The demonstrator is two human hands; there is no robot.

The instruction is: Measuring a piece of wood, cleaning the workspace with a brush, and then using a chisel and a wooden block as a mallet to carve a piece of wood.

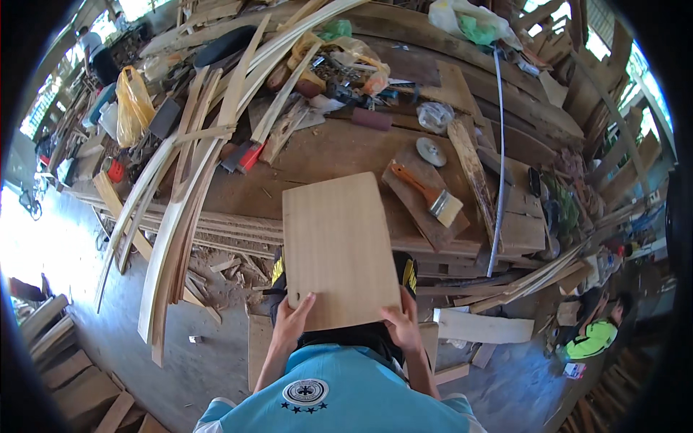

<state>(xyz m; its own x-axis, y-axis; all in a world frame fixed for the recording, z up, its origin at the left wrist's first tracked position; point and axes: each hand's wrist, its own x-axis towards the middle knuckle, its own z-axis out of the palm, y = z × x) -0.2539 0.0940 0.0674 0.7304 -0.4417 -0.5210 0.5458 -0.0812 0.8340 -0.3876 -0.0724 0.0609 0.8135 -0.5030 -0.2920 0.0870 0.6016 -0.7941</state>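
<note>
A pale rectangular wooden board [336,245] is held upright or tilted in front of me, just before the bench edge. My left hand [292,317] grips its lower left corner, thumb on the near face. My right hand [401,321] holds the lower right corner the same way. Beyond the board, on the workbench [321,151], a paintbrush [444,208] with an orange handle lies across a dark plank [403,200], near a grey metal disc [431,150].
Long thin wood strips [198,173] overhang the bench's left side. Bags [133,108], tools and scraps crowd its back. A long pale strip [498,144] crosses at right. A person in yellow-green [588,339] is low on the floor at right; another person [94,50] stands far left.
</note>
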